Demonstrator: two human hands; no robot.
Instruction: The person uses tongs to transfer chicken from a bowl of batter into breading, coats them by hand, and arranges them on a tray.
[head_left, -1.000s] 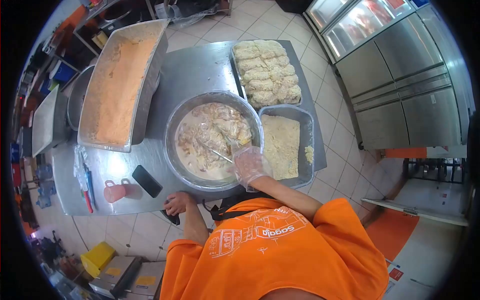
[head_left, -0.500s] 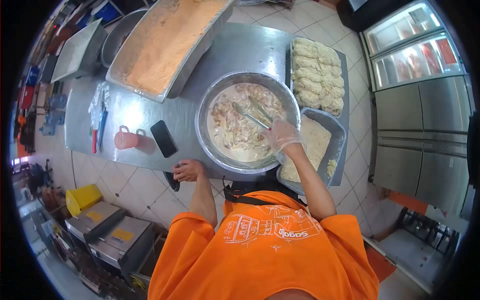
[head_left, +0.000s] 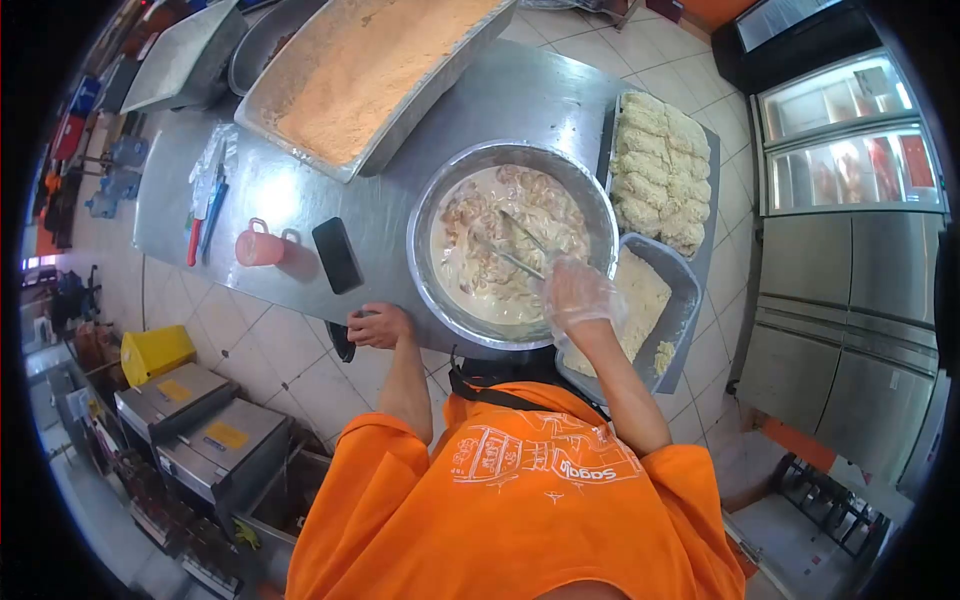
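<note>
While the big steel bowl [head_left: 512, 245] sits at the tabletop's [head_left: 300, 190] near edge, centre frame, its lower rim is close to overhanging; a hard pull with the tongs [head_left: 520, 250] could tip it or slop batter over the rim toward the person's orange shirt.

Largest first:
- Breading pan [head_left: 370, 70], upper centre: coarse orange crumb, well clear of the bowl.
- Bowl: wide, shallow, shiny; pale creamy batter with tan meat pieces half submerged. Looks slick, so pieces could slip out of the tongs and splash.
- Tray of coated pieces [head_left: 660, 165], upper right, just beside the bowl.
- Crumb tub [head_left: 650, 300], right of the bowl, partly hanging off the tabletop corner; a knock from the elbow could dislodge it.
- Phone [head_left: 336, 255] and pink cup [head_left: 258, 247], left of the bowl, within splash range.

Right hand [head_left: 578, 295]: gloved, fingers curled shut around the tongs' handles, tips down in the batter. Left hand [head_left: 378, 325]: bare, fingers curled over the tabletop edge by a dark object; whether it grips that I cannot tell.
</note>
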